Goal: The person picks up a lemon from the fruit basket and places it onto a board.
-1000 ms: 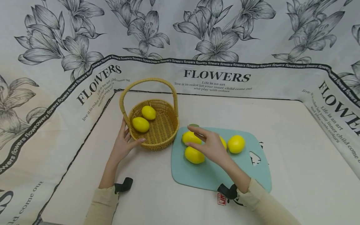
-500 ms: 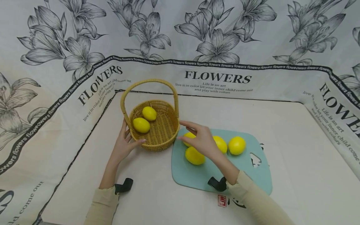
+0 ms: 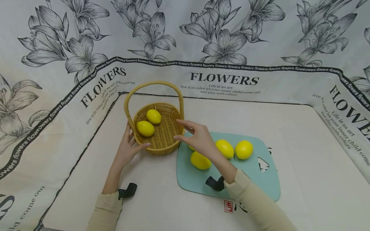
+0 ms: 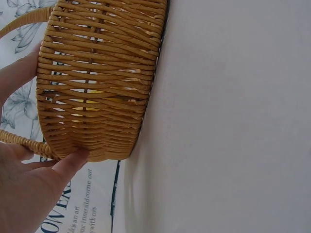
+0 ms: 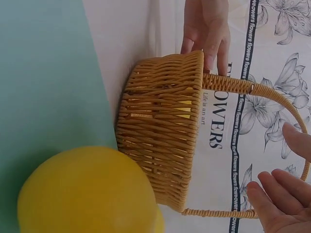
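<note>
A wicker basket (image 3: 162, 150) with a tall arched handle stands on the table and has two lemons (image 3: 145, 128) inside. At its left side my left hand (image 3: 127, 150) grips the rim, thumb at the front and fingers along the outer wall. In the left wrist view some fingers (image 4: 71, 165) press the weave by the handle's foot. My right hand (image 3: 199, 138) is over the basket's right rim, thumb and fingers apart, holding nothing. Beneath and beside it, several lemons (image 3: 224, 149) lie on a light-blue cutting board (image 3: 190, 183); one is mostly hidden by that hand.
The table has a white cloth (image 3: 150, 195) with a red stamp print (image 3: 228, 207). A flower-printed fabric (image 3: 225, 75) rises behind and at both sides. The board's handle hole (image 3: 263, 164) is at its right end.
My right hand has moved left from above the lemons on the board to the basket's right rim. My left hand stays on the basket, and the lemons have not moved.
</note>
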`<state>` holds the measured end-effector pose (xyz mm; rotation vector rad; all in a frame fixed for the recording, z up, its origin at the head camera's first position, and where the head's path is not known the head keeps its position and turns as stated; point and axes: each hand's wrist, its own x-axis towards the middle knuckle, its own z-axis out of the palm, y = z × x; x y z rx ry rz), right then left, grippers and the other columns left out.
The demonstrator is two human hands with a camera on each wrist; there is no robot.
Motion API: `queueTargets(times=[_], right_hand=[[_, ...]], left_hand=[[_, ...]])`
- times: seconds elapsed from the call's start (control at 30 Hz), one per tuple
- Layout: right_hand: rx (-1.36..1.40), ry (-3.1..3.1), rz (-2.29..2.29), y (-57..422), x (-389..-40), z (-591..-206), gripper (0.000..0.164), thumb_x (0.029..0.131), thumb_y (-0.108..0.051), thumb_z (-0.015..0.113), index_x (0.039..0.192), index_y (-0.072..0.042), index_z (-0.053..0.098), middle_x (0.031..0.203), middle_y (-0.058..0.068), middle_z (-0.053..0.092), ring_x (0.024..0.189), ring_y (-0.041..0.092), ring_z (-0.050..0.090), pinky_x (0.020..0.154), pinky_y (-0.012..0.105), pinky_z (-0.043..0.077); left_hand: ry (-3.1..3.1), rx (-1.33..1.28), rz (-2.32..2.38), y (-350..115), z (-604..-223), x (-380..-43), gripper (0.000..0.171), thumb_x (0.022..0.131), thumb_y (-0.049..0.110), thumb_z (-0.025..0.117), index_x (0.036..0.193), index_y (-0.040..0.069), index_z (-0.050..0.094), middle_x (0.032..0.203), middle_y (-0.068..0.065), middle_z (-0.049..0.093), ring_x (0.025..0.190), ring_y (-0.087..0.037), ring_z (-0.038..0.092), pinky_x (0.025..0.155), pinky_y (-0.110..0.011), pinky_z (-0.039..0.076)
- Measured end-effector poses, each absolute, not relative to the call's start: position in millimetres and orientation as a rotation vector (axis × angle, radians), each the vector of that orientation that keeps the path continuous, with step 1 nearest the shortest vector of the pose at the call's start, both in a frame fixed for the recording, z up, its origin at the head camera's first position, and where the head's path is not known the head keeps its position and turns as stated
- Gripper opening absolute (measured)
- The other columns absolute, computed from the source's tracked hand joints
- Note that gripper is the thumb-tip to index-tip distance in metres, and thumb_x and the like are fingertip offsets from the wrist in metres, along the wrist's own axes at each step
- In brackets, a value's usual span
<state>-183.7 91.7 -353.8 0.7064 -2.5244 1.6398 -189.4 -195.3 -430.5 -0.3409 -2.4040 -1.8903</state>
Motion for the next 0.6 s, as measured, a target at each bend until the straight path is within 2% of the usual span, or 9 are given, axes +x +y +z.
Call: queueTargets(times=[0.27, 0.47, 0.6], right_hand=[[0.708, -2.551, 1.622, 79, -190, -353, 0.054, 0.084, -0.020, 0.076, 0.133, -0.006, 0.058, 0.134, 0.008, 0.057, 0.123, 0.022, 0.053, 0.102, 0.034, 0.045], [0.729, -2.579, 1.573, 68, -195, -351, 0.054, 0.085, -0.022, 0.076, 0.133, -0.005, 0.058, 0.134, 0.007, 0.058, 0.123, 0.023, 0.054, 0.101, 0.029, 0.046], [0.744, -2.580, 1.563, 61, -199, -351, 0.055, 0.084, -0.022, 0.077, 0.133, -0.005, 0.058, 0.133, 0.007, 0.058, 0.123, 0.022, 0.053, 0.101, 0.029, 0.046]], left_hand=[[-2.414, -0.324, -1.900, -197, -432, -189, 0.114, 0.082, 0.009, 0.077, 0.152, 0.038, -0.008, 0.160, 0.002, -0.006, 0.144, -0.032, 0.015, 0.116, -0.044, 0.024], [-2.424, -0.312, -1.889, -196, -431, -188, 0.112, 0.083, 0.010, 0.077, 0.152, 0.039, -0.007, 0.160, 0.003, -0.005, 0.144, -0.032, 0.016, 0.115, -0.044, 0.026], [-2.423, -0.309, -1.912, -196, -428, -187, 0.113, 0.083, 0.008, 0.076, 0.153, 0.035, -0.008, 0.160, 0.002, -0.006, 0.144, -0.032, 0.016, 0.115, -0.044, 0.025]])
